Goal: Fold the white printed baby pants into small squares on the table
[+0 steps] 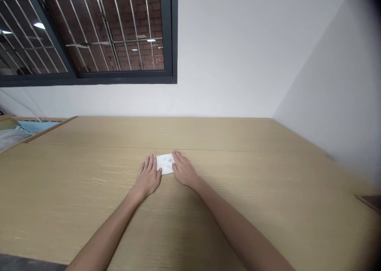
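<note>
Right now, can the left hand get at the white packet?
Probably yes: the left hand lies flat at the left end of the white packet, with nothing visible between them. The right hand is at the opposite end, so it doesn't seem to block.

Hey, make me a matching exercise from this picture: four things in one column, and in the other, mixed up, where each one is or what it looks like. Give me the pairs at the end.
Things
1. left hand
2. right hand
3. white piece
4. window frame

Places and looks
A. dark, at the upper left of the picture
B. palm down, at the right end of the white piece
C. flat on the wooden surface, with small printed marks
D. palm down, at the left end of the white piece

Pairs: 1-D, 2-B, 3-C, 4-A
</note>
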`<state>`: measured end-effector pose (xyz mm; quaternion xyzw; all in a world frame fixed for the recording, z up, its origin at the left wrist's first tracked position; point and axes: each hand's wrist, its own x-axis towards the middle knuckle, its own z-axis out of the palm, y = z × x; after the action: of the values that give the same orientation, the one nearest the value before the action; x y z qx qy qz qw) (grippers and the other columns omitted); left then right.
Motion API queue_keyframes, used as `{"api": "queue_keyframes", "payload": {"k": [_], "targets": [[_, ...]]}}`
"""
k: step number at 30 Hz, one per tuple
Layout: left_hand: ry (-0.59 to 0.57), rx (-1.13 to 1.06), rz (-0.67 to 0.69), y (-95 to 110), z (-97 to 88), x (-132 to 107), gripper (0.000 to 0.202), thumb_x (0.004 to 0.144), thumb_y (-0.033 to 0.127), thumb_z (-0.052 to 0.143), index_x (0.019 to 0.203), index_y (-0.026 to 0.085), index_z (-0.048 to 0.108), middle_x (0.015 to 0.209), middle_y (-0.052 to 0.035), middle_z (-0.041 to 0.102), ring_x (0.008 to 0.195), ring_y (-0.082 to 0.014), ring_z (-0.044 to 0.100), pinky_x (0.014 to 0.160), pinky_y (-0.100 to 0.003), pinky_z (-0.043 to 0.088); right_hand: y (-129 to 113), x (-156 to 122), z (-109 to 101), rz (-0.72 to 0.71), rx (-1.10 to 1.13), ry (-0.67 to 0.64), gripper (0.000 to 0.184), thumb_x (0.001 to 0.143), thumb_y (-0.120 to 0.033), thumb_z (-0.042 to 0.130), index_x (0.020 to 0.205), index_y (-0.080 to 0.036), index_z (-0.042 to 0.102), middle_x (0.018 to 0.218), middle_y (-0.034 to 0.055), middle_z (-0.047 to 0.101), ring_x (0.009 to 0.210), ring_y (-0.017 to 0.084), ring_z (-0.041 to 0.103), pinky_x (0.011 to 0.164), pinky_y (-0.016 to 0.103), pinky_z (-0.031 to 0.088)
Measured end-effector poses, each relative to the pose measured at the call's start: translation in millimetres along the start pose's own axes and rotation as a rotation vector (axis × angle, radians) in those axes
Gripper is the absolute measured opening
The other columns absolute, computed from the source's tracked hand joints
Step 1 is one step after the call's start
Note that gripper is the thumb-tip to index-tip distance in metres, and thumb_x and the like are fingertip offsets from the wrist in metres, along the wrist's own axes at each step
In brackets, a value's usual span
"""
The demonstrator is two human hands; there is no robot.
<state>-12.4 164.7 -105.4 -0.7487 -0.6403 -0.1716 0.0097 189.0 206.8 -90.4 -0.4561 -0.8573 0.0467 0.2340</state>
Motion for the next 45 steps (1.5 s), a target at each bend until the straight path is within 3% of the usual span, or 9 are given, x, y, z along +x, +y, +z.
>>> {"api": "queue_keyframes", "payload": {"k": [4, 9, 12, 16, 23, 27, 30, 36, 45], "targets": [[0.023, 0.003, 0.091, 0.1, -16.1, 0.9, 0.062, 0.103, 0.038, 0.029, 0.155, 0.004, 0.027, 0.166, -0.0237, 0.018, 0.156, -0.0369, 0.013, 0.122, -0.056, 0.022, 4.1, -1.1, -5.7, -0.012, 0.012, 0.134, 0.058, 0.098, -0.024, 0.038, 0.152, -0.002, 0.039, 0.161, 0.0227, 0.034, 0.151, 0.031, 0.030, 0.122, 0.048, 0.030], [0.030, -0.052, 0.280, 0.2, -33.6, 1.8, 0.046, 0.103, 0.032, 0.035, 0.143, 0.016, 0.049, 0.152, -0.0178, 0.050, 0.142, -0.0305, 0.045, 0.113, -0.053, 0.037, 5.7, -4.4, -16.9, -0.222, 0.129, 0.139, 0.052, 0.097, -0.036, 0.052, 0.144, -0.014, 0.052, 0.148, 0.0169, 0.053, 0.142, 0.029, 0.044, 0.119, 0.050, 0.033], [0.018, -0.071, 0.284, -0.6, -33.8, 2.2, 0.048, 0.100, 0.040, 0.044, 0.141, 0.015, 0.050, 0.149, -0.0176, 0.054, 0.138, -0.0318, 0.049, 0.112, -0.053, 0.039, 9.7, -6.0, -19.4, -0.259, 0.184, 0.065, 0.061, 0.090, -0.041, 0.063, 0.144, -0.014, 0.053, 0.147, 0.0176, 0.055, 0.141, 0.031, 0.045, 0.118, 0.050, 0.034], [0.029, -0.104, 0.264, -1.1, -31.6, 3.8, 0.062, 0.091, 0.041, 0.060, 0.144, 0.013, 0.046, 0.146, -0.0183, 0.057, 0.134, -0.0361, 0.052, 0.111, -0.054, 0.040, 18.3, -4.1, -17.3, -0.258, 0.240, -0.023, 0.071, 0.082, -0.025, 0.062, 0.149, -0.013, 0.045, 0.154, 0.0179, 0.047, 0.144, 0.030, 0.041, 0.119, 0.049, 0.034], [0.108, -0.205, 0.235, -1.1, -28.8, 9.7, 0.049, 0.080, 0.011, 0.055, 0.129, 0.017, 0.058, 0.132, -0.0151, 0.065, 0.127, -0.0305, 0.058, 0.112, -0.048, 0.041, 23.5, 5.7, -8.1, -0.253, 0.349, 0.104, 0.047, 0.086, -0.010, 0.050, 0.131, -0.019, 0.060, 0.139, 0.0133, 0.062, 0.130, 0.026, 0.055, 0.114, 0.047, 0.040], [0.174, -0.316, 0.160, -0.3, -40.8, 11.2, 0.026, 0.091, 0.019, 0.048, 0.111, 0.018, 0.064, 0.122, -0.0149, 0.066, 0.121, -0.0309, 0.058, 0.109, -0.050, 0.042, 14.7, 10.8, -20.7, -0.100, 0.516, 0.131, 0.024, 0.094, -0.022, 0.052, 0.115, -0.021, 0.061, 0.113, 0.0090, 0.070, 0.104, 0.025, 0.065, 0.095, 0.044, 0.050], [0.159, -0.446, 0.077, 3.8, -52.4, 9.9, 0.023, 0.097, 0.032, 0.046, 0.105, 0.019, 0.063, 0.107, -0.0123, 0.069, 0.106, -0.0282, 0.064, 0.097, -0.046, 0.049, 9.1, 16.9, -31.5, 0.059, 0.749, 0.129, 0.026, 0.093, -0.033, 0.057, 0.116, -0.022, 0.056, 0.112, 0.0067, 0.068, 0.099, 0.023, 0.065, 0.088, 0.038, 0.052], [-0.053, -0.694, -0.015, 17.5, -58.1, 1.0, 0.042, 0.091, 0.035, 0.053, 0.127, 0.016, 0.046, 0.078, -0.0006, 0.067, 0.069, -0.0177, 0.065, 0.064, -0.029, 0.050, 13.3, 26.1, -31.2, 0.374, 0.948, 0.093, 0.041, 0.083, -0.036, 0.067, 0.117, -0.023, 0.049, 0.094, 0.0030, 0.065, 0.080, 0.021, 0.067, 0.067, 0.031, 0.053], [-0.261, -0.543, -0.017, 21.4, -60.3, -11.5, 0.051, 0.088, 0.031, 0.055, 0.135, 0.016, 0.041, 0.084, -0.0039, 0.068, 0.076, -0.0215, 0.065, 0.069, -0.032, 0.048, 18.3, 22.9, -24.1, 0.450, 0.920, 0.028, 0.032, 0.076, -0.025, 0.075, 0.103, -0.021, 0.057, 0.110, 0.0097, 0.066, 0.098, 0.022, 0.067, 0.082, 0.034, 0.057]]}}
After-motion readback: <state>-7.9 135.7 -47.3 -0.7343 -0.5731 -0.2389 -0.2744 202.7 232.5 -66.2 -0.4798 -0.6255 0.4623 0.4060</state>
